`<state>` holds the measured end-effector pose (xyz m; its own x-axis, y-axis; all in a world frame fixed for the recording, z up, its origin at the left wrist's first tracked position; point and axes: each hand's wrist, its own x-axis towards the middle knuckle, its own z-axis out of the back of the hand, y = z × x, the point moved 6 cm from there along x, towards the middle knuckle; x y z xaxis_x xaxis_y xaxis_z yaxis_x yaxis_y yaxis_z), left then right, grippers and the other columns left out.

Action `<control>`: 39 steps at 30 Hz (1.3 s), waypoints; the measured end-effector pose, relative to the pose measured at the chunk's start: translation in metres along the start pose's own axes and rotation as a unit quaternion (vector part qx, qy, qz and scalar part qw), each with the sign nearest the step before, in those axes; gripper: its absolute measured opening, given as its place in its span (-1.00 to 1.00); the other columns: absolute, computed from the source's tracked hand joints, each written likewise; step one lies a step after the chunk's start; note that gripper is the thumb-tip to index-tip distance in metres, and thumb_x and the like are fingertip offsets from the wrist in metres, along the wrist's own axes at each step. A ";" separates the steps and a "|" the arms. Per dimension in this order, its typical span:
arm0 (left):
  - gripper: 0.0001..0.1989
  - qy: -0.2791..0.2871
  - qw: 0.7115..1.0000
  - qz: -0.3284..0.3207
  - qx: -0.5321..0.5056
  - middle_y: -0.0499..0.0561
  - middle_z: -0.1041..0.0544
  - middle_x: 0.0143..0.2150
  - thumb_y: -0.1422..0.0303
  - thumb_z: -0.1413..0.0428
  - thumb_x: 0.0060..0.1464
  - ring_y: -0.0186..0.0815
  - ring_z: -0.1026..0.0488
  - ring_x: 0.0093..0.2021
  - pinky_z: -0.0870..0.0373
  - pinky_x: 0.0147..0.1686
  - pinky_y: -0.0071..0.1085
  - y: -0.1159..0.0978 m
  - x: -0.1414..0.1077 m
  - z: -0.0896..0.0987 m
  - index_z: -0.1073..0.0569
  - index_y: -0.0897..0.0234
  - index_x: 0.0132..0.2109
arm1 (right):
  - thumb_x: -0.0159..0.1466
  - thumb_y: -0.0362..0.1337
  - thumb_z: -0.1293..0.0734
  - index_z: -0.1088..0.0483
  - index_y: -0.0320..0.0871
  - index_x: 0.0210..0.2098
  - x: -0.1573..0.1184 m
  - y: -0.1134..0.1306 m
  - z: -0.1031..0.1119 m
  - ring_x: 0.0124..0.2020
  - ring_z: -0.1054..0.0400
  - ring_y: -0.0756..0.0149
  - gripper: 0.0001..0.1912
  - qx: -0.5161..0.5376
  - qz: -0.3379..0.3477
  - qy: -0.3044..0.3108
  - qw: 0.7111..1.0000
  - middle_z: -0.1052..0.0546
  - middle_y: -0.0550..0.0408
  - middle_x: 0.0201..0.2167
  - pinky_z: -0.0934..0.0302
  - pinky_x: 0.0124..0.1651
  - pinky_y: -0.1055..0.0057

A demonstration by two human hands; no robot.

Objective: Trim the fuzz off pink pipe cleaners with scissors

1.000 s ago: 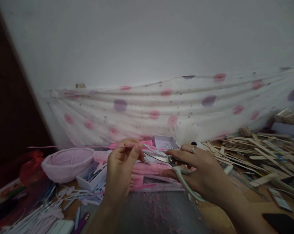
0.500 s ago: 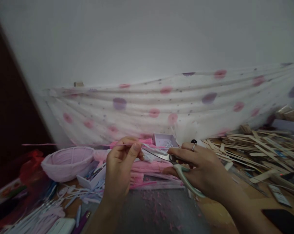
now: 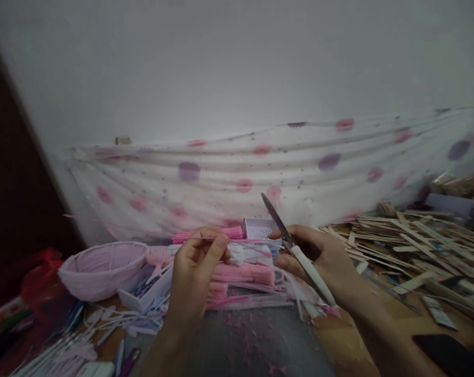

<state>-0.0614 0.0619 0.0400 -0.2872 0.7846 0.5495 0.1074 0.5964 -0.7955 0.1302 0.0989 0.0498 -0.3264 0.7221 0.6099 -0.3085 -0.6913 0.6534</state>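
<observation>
Between thumb and fingertips, my left hand (image 3: 192,280) pinches a thin pink pipe cleaner (image 3: 245,244), whose ends reach out to both sides. My right hand (image 3: 331,262) is closed on scissors (image 3: 307,267) with pale handles. Their blades point up and to the left, apart from the left hand, and look closed together. Behind and below the hands lie bundles of pink pipe cleaners (image 3: 245,273). Pink fluff scraps (image 3: 248,343) are scattered over the grey mat (image 3: 217,340).
A pale pink basket (image 3: 99,280) stands at the left, beside a small white box (image 3: 137,299) of odds and ends. Another box (image 3: 255,225) with beads is at the back. Many wooden sticks (image 3: 394,235) pile up at the right. A dark phone-like slab (image 3: 444,351) lies front right.
The scissors' blades have come away from the pipe cleaner near the left fingers and swung upward in my right hand. My left hand keeps its pinch.
</observation>
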 end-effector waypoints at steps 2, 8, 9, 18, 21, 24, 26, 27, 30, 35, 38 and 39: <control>-0.86 0.006 1.000 0.017 0.001 -0.10 -0.41 -0.51 0.34 -0.18 0.04 -0.45 -0.35 -0.50 -0.33 -0.45 -0.52 0.004 -0.002 -0.004 -0.45 0.30 -0.41 | 0.06 -0.13 -0.44 -0.47 -0.15 -0.30 -0.001 -0.001 -0.004 -0.63 -0.07 0.49 -0.72 0.065 -0.031 0.023 0.997 -0.26 0.27 -0.65 0.04 -0.60 0.52; -0.86 0.009 0.999 0.038 0.003 -0.11 -0.41 -0.52 0.33 -0.18 0.04 -0.46 -0.36 -0.51 -0.36 -0.46 -0.53 0.010 -0.006 -0.009 -0.45 0.31 -0.41 | 0.08 -0.21 -0.36 -0.42 -0.17 -0.44 -0.002 0.001 -0.013 -0.57 -0.12 0.46 -0.86 0.078 -0.048 0.079 0.993 -0.28 0.22 -0.61 -0.04 -0.53 0.49; -0.86 0.013 0.999 0.037 0.003 -0.11 -0.41 -0.52 0.33 -0.18 0.04 -0.46 -0.36 -0.50 -0.37 -0.46 -0.53 0.010 -0.006 -0.009 -0.45 0.30 -0.41 | 0.09 -0.22 -0.35 -0.41 -0.17 -0.45 -0.002 0.001 -0.013 -0.57 -0.12 0.46 -0.87 0.072 -0.047 0.083 0.993 -0.27 0.22 -0.61 -0.04 -0.53 0.49; -0.87 0.055 0.995 0.078 -0.014 -0.05 -0.53 -0.40 0.33 -0.23 0.00 -0.45 -0.45 -0.47 -0.50 -0.43 -0.50 0.018 -0.007 -0.017 -0.50 0.31 -0.34 | 0.08 -0.31 -0.29 -0.33 -0.17 -0.53 -0.001 0.002 -0.019 -0.63 -0.10 0.51 -0.91 0.085 -0.041 0.095 0.991 -0.23 0.27 -0.66 0.00 -0.59 0.54; -0.89 0.077 0.994 0.082 -0.001 -0.06 -0.52 -0.45 0.35 -0.23 -0.01 -0.44 -0.47 -0.47 -0.50 -0.42 -0.52 0.019 -0.007 -0.019 -0.52 0.32 -0.36 | 0.12 -0.29 -0.29 -0.31 -0.17 -0.54 0.000 0.002 -0.020 -0.66 -0.11 0.52 -0.87 0.108 -0.046 0.097 0.988 -0.23 0.28 -0.69 -0.02 -0.62 0.55; -0.87 0.043 0.997 0.059 0.001 -0.04 -0.57 -0.40 0.33 -0.23 0.00 -0.44 -0.49 -0.45 -0.51 -0.37 -0.54 0.012 -0.003 -0.010 -0.53 0.32 -0.38 | 0.12 -0.24 -0.35 -0.37 -0.17 -0.47 0.001 -0.002 -0.010 -0.62 -0.19 0.49 -0.87 0.104 -0.023 0.045 0.993 -0.32 0.25 -0.65 -0.10 -0.57 0.54; -0.85 0.009 0.999 0.040 -0.010 -0.02 -0.60 -0.35 0.30 -0.22 0.01 -0.44 -0.52 -0.43 -0.51 -0.34 -0.54 0.006 0.000 -0.003 -0.52 0.32 -0.38 | 0.10 -0.22 -0.39 -0.42 -0.17 -0.37 0.002 -0.007 0.001 -0.59 -0.25 0.46 -0.83 0.071 0.000 -0.005 0.997 -0.38 0.23 -0.60 -0.14 -0.53 0.52; -0.84 -0.002 0.999 0.033 -0.018 -0.01 -0.61 -0.33 0.29 -0.22 0.01 -0.43 -0.53 -0.42 -0.51 -0.33 -0.54 0.003 0.001 0.000 -0.50 0.31 -0.39 | 0.09 -0.20 -0.40 -0.44 -0.17 -0.32 0.002 -0.010 0.007 -0.58 -0.26 0.45 -0.80 0.042 0.015 -0.028 0.999 -0.39 0.22 -0.59 -0.14 -0.52 0.51; -0.83 -0.010 0.999 0.023 -0.033 0.01 -0.63 -0.28 0.29 -0.22 0.01 -0.42 -0.54 -0.42 -0.51 -0.34 -0.53 -0.004 0.002 0.004 -0.47 0.31 -0.41 | 0.11 -0.14 -0.42 -0.49 -0.17 -0.23 0.004 -0.009 0.019 -0.56 -0.28 0.42 -0.71 -0.067 0.087 -0.069 0.992 -0.46 0.17 -0.54 -0.16 -0.49 0.48; -0.82 -0.014 1.000 0.017 -0.010 0.01 -0.63 -0.28 0.28 -0.20 0.04 -0.41 -0.54 -0.41 -0.50 -0.30 -0.50 -0.008 0.004 0.008 -0.46 0.32 -0.39 | 0.04 0.01 -0.46 -0.45 -0.13 -0.08 0.003 0.002 0.013 -0.44 -0.33 0.33 -0.48 -0.177 0.149 -0.018 0.973 -0.46 0.09 -0.41 -0.23 -0.38 0.42; -0.82 -0.004 1.000 -0.010 0.012 0.00 -0.62 -0.30 0.27 -0.18 0.06 -0.37 -0.55 -0.37 -0.49 -0.27 -0.46 -0.013 0.005 0.010 -0.45 0.30 -0.36 | 0.04 0.05 -0.45 -0.38 -0.12 0.02 -0.002 0.011 0.008 -0.27 -0.33 0.21 -0.37 -0.237 0.160 -0.013 0.958 -0.42 0.00 -0.26 -0.27 -0.26 0.32; -0.83 0.001 1.000 -0.021 0.021 0.00 -0.61 -0.30 0.27 -0.17 0.07 -0.35 -0.55 -0.35 -0.49 -0.26 -0.45 -0.016 0.005 0.010 -0.44 0.30 -0.36 | 0.06 0.05 -0.44 -0.38 -0.12 0.02 -0.004 0.014 0.007 -0.25 -0.33 0.19 -0.38 -0.253 0.167 -0.015 0.953 -0.41 -0.02 -0.25 -0.27 -0.25 0.30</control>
<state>-0.0740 0.0544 0.0523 -0.2886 0.7595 0.5830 0.0563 0.6213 -0.7816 0.1331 0.0868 0.0591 -0.4588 0.4539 0.7638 -0.5854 -0.8011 0.1245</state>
